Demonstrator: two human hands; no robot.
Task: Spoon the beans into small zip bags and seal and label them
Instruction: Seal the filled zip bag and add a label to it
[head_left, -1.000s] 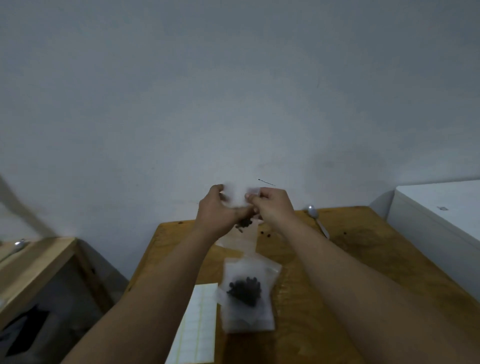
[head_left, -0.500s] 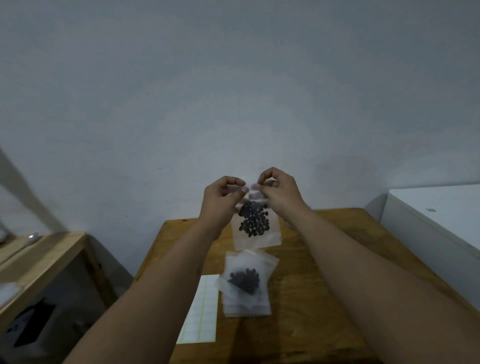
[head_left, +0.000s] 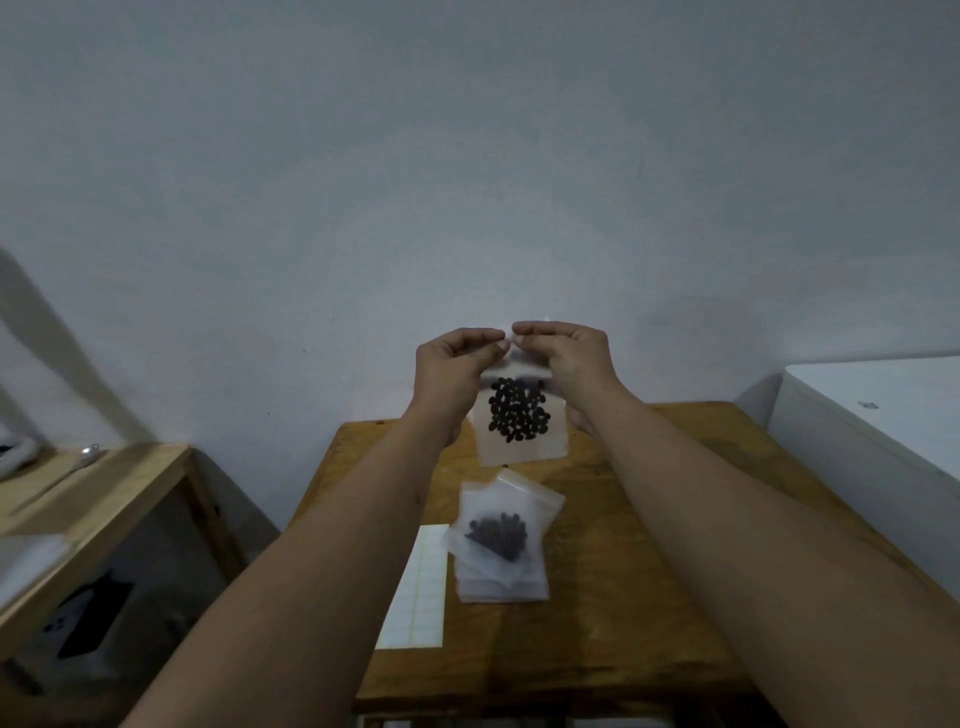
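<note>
I see left hand (head_left: 457, 366) and right hand (head_left: 569, 358), each grip pinched on the zip bag (head_left: 524, 447) top; any unpressed seal gap risks dropping beans (head_left: 518, 415) onto the table (head_left: 654, 519).

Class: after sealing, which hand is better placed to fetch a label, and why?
Likely the left hand: the label sheet lies below the left forearm, left of the stacked bags. The right hand can hold the held bag.
</note>
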